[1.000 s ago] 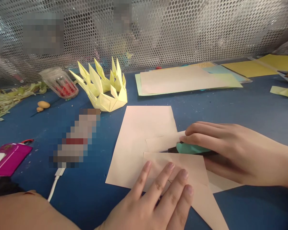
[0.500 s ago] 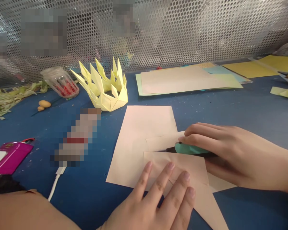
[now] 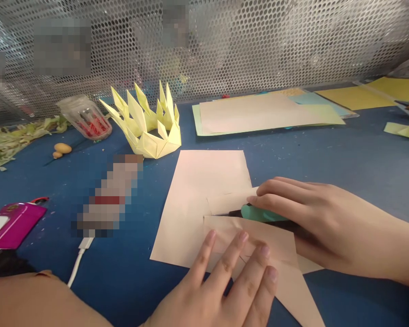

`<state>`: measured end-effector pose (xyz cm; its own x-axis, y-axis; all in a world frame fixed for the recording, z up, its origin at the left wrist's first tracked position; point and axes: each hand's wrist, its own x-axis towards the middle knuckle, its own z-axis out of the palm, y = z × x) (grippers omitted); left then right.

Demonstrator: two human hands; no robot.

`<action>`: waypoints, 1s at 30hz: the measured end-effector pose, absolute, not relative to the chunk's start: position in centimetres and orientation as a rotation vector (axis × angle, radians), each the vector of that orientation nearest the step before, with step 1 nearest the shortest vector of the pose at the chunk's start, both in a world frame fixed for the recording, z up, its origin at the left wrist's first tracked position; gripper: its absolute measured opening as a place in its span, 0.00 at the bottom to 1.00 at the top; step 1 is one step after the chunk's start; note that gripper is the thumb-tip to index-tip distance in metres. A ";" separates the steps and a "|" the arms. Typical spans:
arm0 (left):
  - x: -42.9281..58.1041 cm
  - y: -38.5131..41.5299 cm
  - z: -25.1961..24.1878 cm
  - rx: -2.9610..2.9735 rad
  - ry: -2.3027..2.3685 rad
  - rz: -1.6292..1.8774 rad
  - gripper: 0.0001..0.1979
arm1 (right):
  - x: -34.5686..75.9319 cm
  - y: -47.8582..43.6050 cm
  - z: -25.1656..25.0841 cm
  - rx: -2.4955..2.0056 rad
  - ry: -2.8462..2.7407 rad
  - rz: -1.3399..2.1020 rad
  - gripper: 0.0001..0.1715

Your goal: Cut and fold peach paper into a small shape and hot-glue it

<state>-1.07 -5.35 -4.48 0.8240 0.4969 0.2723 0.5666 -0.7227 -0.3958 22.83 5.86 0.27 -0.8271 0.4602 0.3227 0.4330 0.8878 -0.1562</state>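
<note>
Lying at the far left of the blue bench (image 3: pixel 378 159), one magenta item (image 3: pixel 23 222) sits well apart from both hands; behind it are two small tan ovals (image 3: pixel 62 148) and one jar (image 3: pixel 88 125) holding red bits. Next comes one blurred-out object (image 3: pixel 111 195), one white cable (image 3: pixel 85 242) at its near end, then one pointed yellow crown (image 3: pixel 157 143), set back on its base, presumably to save it from crushing. One plain cream sheet (image 3: pixel 187 204) lies beneath the work, perhaps shielding the bench. The left hand (image 3: pixel 204 299) presses on the folded cream paper (image 3: pixel 281 245), four fingers spread and grasping nothing, probably to stop it sliding. The right hand (image 3: pixel 313 213) has its grip closed around one teal-handled tool (image 3: pixel 259 213), apparently a cutter, held low so its thin end points left between the paper's upper strip and lower flap. Behind rests one stack of sheets (image 3: pixel 252 111), too overlapped to count; farther right are yellow paper (image 3: pixel 357 98) and one pale folded piece (image 3: pixel 405 131).
</note>
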 end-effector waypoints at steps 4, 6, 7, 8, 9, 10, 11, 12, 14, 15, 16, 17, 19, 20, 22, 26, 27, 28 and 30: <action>-0.9 -5.5 -4.7 -2.536 -0.840 -0.240 0.24 | 22.7 5.7 0.0 -0.632 -2.729 0.119 0.19; -1.0 -5.2 -4.5 -2.541 -0.772 -0.213 0.24 | 22.6 5.7 -0.2 -0.669 -2.698 0.116 0.17; -1.1 -5.1 -4.4 -2.540 -0.736 -0.202 0.24 | 22.5 5.7 -0.3 -0.681 -2.685 0.107 0.16; -1.2 -5.0 -4.2 -2.540 -0.707 -0.198 0.24 | 22.4 5.7 -0.4 -0.686 -2.677 0.090 0.15; -1.2 -4.9 -4.2 -2.537 -0.689 -0.205 0.24 | 22.3 5.7 -0.5 -0.678 -2.675 0.067 0.14; -1.3 -4.8 -4.1 -2.535 -0.678 -0.209 0.24 | 22.3 5.8 -0.6 -0.662 -2.681 0.035 0.14; -1.3 -4.8 -4.2 -2.535 -0.671 -0.214 0.25 | 22.2 5.9 -0.6 -0.642 -2.688 -0.002 0.14; -1.2 -4.9 -4.4 -2.533 -0.684 -0.229 0.24 | 22.2 6.0 -0.7 -0.629 -2.690 -0.044 0.15; -1.0 -5.2 -4.8 -2.532 -0.751 -0.287 0.24 | 22.3 6.3 -0.7 -0.636 -2.683 -0.123 0.17; -0.9 -5.4 -5.0 -2.533 -0.788 -0.317 0.24 | 22.4 6.5 -0.8 -0.662 -2.675 -0.157 0.18; -0.7 -5.6 -5.2 -2.536 -0.820 -0.341 0.25 | 22.6 6.8 -0.9 -0.707 -2.656 -0.194 0.18; -0.6 -5.8 -5.4 -2.538 -0.843 -0.356 0.25 | 22.8 7.1 -0.9 -0.767 -2.621 -0.239 0.18; -0.5 -6.1 -5.6 -2.553 -0.858 -0.355 0.27 | 23.4 7.8 -1.0 -0.923 -2.513 -0.360 0.18; -0.5 -6.2 -5.6 -2.559 -0.865 -0.353 0.28 | 23.8 8.2 -1.0 -1.013 -2.449 -0.426 0.18; -0.5 -6.3 -5.6 -2.564 -0.870 -0.360 0.28 | 24.5 9.0 -0.8 -1.200 -2.339 -0.527 0.19; -0.6 -6.2 -5.4 -2.571 -0.857 -0.360 0.29 | 25.9 10.6 -0.5 -1.598 -2.198 -0.514 0.20; -0.6 -6.2 -5.4 -2.579 -0.860 -0.357 0.30 | 26.3 11.0 -0.5 -1.672 -2.176 -0.500 0.20; -0.6 -6.2 -5.4 -2.586 -0.866 -0.355 0.30 | 26.6 11.3 -0.5 -1.726 -2.165 -0.486 0.21; -0.6 -6.2 -5.4 -2.595 -0.881 -0.355 0.31 | 27.2 12.0 -0.7 -1.754 -2.179 -0.458 0.22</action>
